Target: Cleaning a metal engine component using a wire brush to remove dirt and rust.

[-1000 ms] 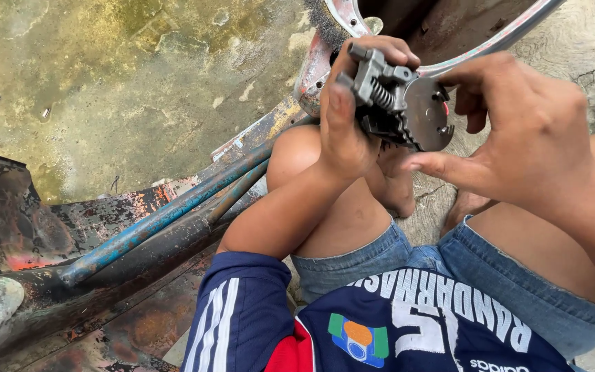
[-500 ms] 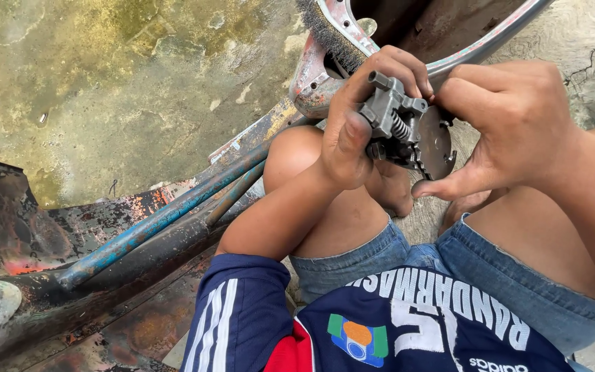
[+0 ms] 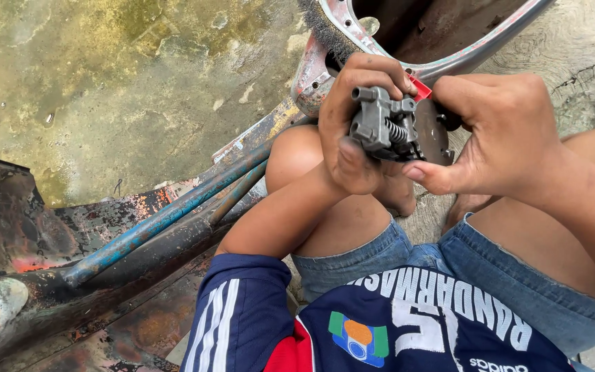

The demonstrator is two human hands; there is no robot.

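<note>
Grey metal assembly [image 3: 388, 127] with a coil spring sits above the bare knees, gripped from both sides: left hand [image 3: 354, 127] curled around its block, right hand [image 3: 500, 134] wrapping the round disc, thumb extended beneath.

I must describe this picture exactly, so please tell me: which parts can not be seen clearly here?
- Head view: the grey metal part with a spring is partly covered by the left hand and right hand; its whole shape cannot be told.
- The small red piece behind it is mostly hidden.
- The rusty metal shell is cut off by the top edge.
- The blue tube ends under dark rusty metal.
</note>
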